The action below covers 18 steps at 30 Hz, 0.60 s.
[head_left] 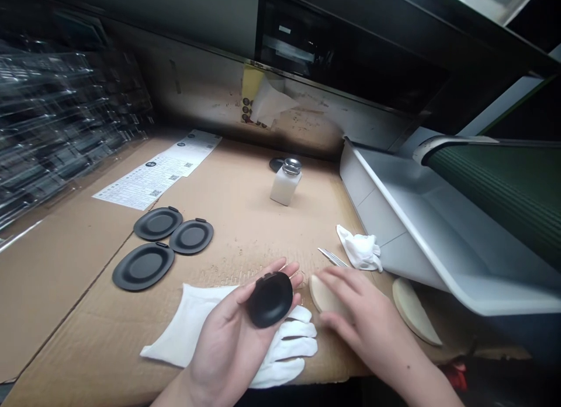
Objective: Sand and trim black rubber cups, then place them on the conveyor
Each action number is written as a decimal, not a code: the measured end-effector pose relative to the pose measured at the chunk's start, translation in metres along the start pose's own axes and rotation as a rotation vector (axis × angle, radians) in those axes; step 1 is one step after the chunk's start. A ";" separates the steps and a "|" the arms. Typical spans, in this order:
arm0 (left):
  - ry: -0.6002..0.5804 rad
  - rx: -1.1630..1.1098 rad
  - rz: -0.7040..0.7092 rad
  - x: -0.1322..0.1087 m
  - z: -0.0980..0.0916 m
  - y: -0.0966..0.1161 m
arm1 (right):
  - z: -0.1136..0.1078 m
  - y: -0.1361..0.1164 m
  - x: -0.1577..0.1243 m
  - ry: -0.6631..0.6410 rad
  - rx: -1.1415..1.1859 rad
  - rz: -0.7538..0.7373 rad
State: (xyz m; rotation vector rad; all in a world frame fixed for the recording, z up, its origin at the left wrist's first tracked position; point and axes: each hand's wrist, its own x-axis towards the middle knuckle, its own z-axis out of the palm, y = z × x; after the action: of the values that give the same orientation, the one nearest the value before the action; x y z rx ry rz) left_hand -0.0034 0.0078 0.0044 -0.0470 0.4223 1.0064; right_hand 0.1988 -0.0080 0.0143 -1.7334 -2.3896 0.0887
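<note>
Lower centre, the left hand (232,331) cradles a black disc (270,300), fingers (287,271) curled round it, above a white glove (289,351). The right hand (362,316) lies flat, fingers released, on a beige pad (319,295) beside it.

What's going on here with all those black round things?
A person's left hand holds a black disc above a white glove. The right hand lies flat on a beige pad on the cardboard. Three more black discs lie to the left, and a small white bottle stands farther back.
</note>
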 end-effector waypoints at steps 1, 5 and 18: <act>0.004 0.021 0.009 0.001 0.000 -0.001 | -0.002 -0.005 -0.001 -0.043 0.015 -0.031; 0.026 0.099 0.054 0.002 -0.001 -0.003 | -0.003 -0.003 0.001 -0.062 0.102 0.009; 0.014 0.225 0.186 0.003 -0.003 -0.008 | 0.016 -0.047 0.005 0.480 0.334 -0.250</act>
State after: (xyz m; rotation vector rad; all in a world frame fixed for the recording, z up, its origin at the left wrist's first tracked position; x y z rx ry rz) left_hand 0.0036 0.0050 -0.0008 0.1904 0.5576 1.1357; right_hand 0.1500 -0.0171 0.0069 -1.1434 -2.0690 0.0280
